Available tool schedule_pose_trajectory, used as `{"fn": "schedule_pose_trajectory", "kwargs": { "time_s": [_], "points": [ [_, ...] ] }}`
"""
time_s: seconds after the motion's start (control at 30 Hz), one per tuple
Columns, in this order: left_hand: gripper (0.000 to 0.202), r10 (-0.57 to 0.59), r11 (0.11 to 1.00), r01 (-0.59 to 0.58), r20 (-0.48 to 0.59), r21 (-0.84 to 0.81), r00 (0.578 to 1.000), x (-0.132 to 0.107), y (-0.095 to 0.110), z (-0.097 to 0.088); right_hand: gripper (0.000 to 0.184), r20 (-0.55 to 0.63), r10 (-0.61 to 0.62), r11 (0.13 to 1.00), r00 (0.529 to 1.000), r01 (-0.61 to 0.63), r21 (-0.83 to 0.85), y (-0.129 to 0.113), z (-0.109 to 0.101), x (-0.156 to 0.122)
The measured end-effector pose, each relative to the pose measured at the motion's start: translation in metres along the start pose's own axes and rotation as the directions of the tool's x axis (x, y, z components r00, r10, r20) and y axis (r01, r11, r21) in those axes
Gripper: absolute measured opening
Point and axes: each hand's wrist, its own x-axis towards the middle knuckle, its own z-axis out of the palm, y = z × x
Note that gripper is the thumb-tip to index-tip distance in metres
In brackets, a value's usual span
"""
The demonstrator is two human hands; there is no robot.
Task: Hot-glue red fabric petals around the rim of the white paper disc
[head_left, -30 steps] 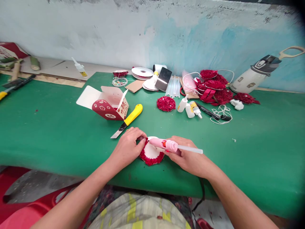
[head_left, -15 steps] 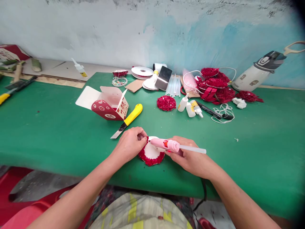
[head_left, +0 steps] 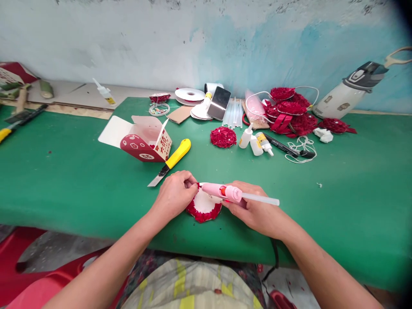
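At the near edge of the green worktop [head_left: 64, 184], a round red-frilled disc [head_left: 204, 206] lies flat with its white side up, between the two hands. The left hand [head_left: 175, 194] rests on the worktop at the disc's left rim, its fingertips pinched together on the frill. The right hand [head_left: 255, 211] is closed around a pink glue gun [head_left: 222, 192], which lies across the far part of the disc. The nozzle points left, right at the left fingertips, and a clear glue stick [head_left: 261, 199] pokes out of the back to the right.

Just beyond the left hand lies a yellow utility knife [head_left: 173, 159], blade out towards the near edge. Its handle touches an open red and white paper box [head_left: 144, 139] with its flaps up. To the right of these, towards the middle, sits a red flower [head_left: 223, 137], then three small white bottles [head_left: 255, 143], a black pen-like tool [head_left: 283, 149] and a loose white cord [head_left: 300, 153].

Along the far edge stand a spool of white ribbon [head_left: 189, 95], a phone [head_left: 219, 103] leaning up, a bundle of clear sticks [head_left: 234, 115] and a heap of red flowers [head_left: 291, 115]. At the far right corner a white appliance with a looped handle [head_left: 346, 96] lies tilted by the wall. Nothing stands between the hands and the disc.
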Motion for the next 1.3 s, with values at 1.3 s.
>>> {"fn": "schedule_pose_trajectory", "kwargs": {
  "time_s": [1.3],
  "points": [
    [0.011,0.011,1.000,-0.011,0.020,0.007,1.000,-0.0030,-0.0027,-0.0002,0.008,0.010,-0.029,1.000,1.000,0.029,-0.002,0.0017,0.0036,0.0040]
  ]
}}
